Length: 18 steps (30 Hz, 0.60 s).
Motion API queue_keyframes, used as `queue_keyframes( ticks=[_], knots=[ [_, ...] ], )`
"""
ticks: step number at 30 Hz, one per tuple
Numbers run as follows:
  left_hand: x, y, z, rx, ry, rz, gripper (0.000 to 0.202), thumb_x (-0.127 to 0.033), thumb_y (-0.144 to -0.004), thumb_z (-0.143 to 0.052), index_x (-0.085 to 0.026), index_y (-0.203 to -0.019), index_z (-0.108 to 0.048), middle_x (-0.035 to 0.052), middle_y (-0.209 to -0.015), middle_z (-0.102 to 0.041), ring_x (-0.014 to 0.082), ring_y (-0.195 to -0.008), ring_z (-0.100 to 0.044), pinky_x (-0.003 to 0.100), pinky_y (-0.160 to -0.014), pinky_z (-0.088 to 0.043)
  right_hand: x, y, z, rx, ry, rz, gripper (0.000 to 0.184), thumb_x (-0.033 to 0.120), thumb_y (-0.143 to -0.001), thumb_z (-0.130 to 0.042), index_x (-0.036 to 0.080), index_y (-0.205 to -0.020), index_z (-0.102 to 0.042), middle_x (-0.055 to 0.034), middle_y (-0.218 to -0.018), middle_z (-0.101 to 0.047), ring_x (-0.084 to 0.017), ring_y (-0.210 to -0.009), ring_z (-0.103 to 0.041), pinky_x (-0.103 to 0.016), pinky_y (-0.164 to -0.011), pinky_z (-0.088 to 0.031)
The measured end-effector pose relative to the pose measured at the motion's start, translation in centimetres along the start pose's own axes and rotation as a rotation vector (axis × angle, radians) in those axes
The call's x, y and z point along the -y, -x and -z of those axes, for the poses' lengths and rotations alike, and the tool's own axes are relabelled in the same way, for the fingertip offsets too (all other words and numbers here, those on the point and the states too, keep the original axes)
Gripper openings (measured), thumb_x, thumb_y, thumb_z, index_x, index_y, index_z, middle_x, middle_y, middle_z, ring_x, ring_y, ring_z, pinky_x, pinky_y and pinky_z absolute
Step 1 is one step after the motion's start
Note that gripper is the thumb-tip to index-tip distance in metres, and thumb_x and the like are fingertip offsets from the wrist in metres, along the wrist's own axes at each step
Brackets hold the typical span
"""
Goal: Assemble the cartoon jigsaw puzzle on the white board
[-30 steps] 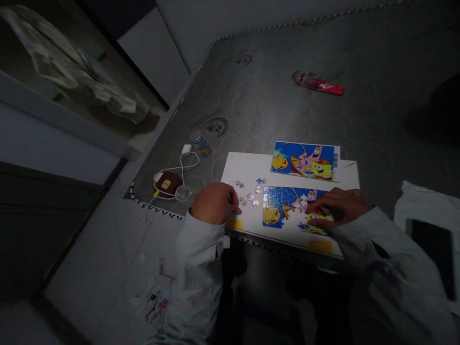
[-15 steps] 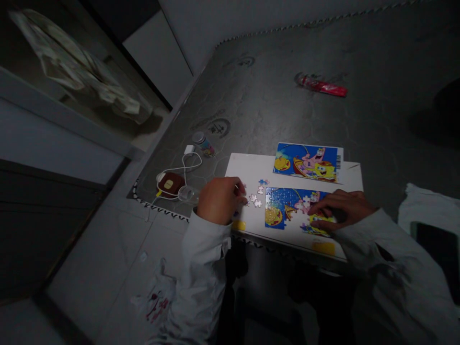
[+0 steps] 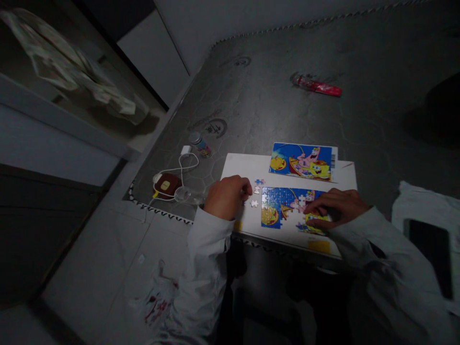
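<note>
My left hand is over the left part of the white board, thumb and forefinger pinched on what appears to be a puzzle piece, mostly hidden by the fingers. Beside its fingertips lie a few loose puzzle pieces. The partly assembled jigsaw puzzle, blue with cartoon figures, has a gap at its lower middle. My right hand rests on its right side with thumb and forefinger apart, covering part of the picture. Just above lies the reference picture card.
To the left are a small clear jar, a brown case with a white cable, and a clear cup. A red packet lies farther back. At right, a dark phone rests on white cloth.
My left hand has moved slightly right and up toward the loose pieces, and one near its fingertips no longer shows on the board. My right hand stays on the puzzle. The view has shifted slightly.
</note>
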<state>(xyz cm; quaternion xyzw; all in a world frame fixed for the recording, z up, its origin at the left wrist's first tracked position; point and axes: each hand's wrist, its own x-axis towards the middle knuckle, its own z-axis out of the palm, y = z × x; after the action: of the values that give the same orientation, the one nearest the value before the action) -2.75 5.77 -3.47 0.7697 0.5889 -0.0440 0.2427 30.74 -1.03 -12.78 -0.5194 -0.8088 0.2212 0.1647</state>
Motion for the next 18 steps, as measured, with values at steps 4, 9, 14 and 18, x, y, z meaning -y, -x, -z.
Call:
queue_keyframes(
  ticks=[4, 9, 14, 18],
  knots=[
    [-0.15, -0.03, 0.07, -0.013, 0.037, 0.048, 0.027, -0.009, -0.097, -0.083, -0.024, -0.119, -0.085, 0.0042, -0.119, -0.089, 0.0278, -0.115, -0.080, 0.042, -0.100, -0.058, 0.31, -0.02, 0.14, -0.005, 0.007, -0.009, 0.019, 0.053, -0.096, -0.084, 0.036, -0.104, -0.085, 0.0000, -0.079, -0.074, -0.026, -0.084, -0.069, -0.045, -0.088, -0.037],
    [-0.44, -0.33, 0.32, -0.001, -0.008, 0.066, 0.020, -0.015, -0.098, -0.085, -0.024, -0.116, -0.089, 0.0070, -0.121, -0.087, 0.0309, -0.117, -0.079, 0.044, -0.099, -0.058, 0.57, -0.05, 0.26, -0.004, 0.000, -0.019, 0.014, 0.046, -0.094, -0.087, 0.036, -0.104, -0.085, 0.0012, -0.080, -0.075, -0.026, -0.086, -0.071, -0.045, -0.089, -0.036],
    [-0.37, -0.15, 0.45, -0.001, -0.051, 0.062, 0.018, -0.016, -0.098, -0.086, -0.023, -0.113, -0.089, 0.0091, -0.121, -0.085, 0.0307, -0.116, -0.079, 0.041, -0.096, -0.059, 0.44, -0.07, 0.26, 0.004, -0.006, -0.018, 0.015, 0.046, -0.093, -0.088, 0.035, -0.103, -0.085, 0.0012, -0.079, -0.074, -0.026, -0.085, -0.070, -0.045, -0.090, -0.037],
    [-0.16, 0.13, 0.34, -0.031, -0.061, 0.057, 0.021, -0.015, -0.099, -0.085, -0.024, -0.118, -0.088, 0.0087, -0.124, -0.085, 0.0309, -0.117, -0.079, 0.042, -0.097, -0.059, 0.20, -0.03, 0.09, -0.008, -0.012, -0.009, 0.018, 0.052, -0.096, -0.084, 0.036, -0.105, -0.085, -0.0002, -0.079, -0.075, -0.026, -0.084, -0.069, -0.046, -0.090, -0.038]
  ],
)
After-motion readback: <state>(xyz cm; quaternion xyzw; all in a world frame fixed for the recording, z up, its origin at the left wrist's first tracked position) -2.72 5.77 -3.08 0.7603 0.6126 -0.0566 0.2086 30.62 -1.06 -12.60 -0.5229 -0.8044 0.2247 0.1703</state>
